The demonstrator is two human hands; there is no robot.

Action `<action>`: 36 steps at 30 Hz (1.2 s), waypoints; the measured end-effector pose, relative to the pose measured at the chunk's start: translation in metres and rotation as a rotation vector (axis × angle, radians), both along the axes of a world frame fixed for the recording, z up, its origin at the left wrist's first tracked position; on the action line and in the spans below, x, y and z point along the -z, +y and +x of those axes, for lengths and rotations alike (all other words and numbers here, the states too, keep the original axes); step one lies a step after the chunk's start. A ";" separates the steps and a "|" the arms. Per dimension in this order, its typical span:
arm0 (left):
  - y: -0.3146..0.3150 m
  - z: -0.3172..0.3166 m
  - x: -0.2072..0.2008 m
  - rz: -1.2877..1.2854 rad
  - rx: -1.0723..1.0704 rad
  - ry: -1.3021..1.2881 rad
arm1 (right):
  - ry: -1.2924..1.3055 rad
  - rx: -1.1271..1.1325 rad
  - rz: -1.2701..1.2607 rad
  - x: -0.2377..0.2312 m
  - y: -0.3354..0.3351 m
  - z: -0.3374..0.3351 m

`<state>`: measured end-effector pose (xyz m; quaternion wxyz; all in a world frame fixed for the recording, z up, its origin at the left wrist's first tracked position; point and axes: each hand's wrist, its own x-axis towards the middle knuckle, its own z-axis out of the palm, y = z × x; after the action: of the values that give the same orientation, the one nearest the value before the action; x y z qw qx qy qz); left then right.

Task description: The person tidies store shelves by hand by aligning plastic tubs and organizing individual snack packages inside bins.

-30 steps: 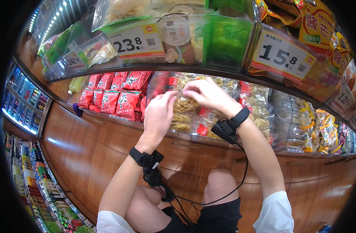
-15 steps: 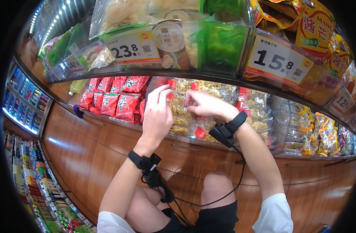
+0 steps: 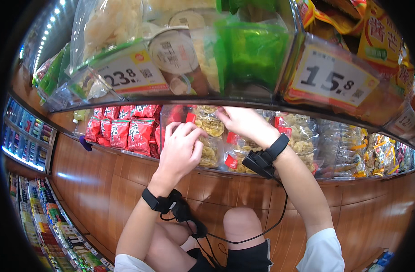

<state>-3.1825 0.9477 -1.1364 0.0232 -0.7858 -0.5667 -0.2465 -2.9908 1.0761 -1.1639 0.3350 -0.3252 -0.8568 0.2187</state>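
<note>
In the lower bin lie clear bags of yellow dried fruit slices with red labels; one such bag (image 3: pixel 209 125) is tilted up between my hands. My left hand (image 3: pixel 182 147) is closed at its lower left side, fingers curled over the plastic. At the bag's upper right edge, my right hand (image 3: pixel 248 123) pinches the plastic, its fingertips close under the upper shelf and partly hidden. Both wrists carry black straps with small devices.
An upper shelf (image 3: pixel 194 100) with bagged snacks and price tags overhangs the bin. Red pouches (image 3: pixel 120 133) fill the compartment to the left; clear bags with orange trim (image 3: pixel 375 156) lie to the right. A black cable (image 3: pixel 243 238) hangs across my knees.
The view has shifted, so the upper shelf looks larger and lower. My left hand has dropped along the bag, and my right fingertips have come closer under the shelf edge.
</note>
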 end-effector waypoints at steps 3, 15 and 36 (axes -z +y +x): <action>0.003 -0.003 0.004 -0.013 0.022 -0.023 | -0.243 -0.004 0.109 0.001 0.007 0.004; -0.055 -0.011 0.003 0.001 0.010 0.037 | -0.286 -0.119 -0.114 -0.010 -0.002 -0.007; -0.043 0.001 0.005 -0.050 -0.014 0.056 | -0.371 -0.215 -0.010 0.012 0.003 -0.007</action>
<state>-3.1818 0.9051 -1.1411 0.0215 -0.7888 -0.5773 -0.2100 -2.9977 1.0795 -1.1755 0.1448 -0.2682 -0.9325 0.1939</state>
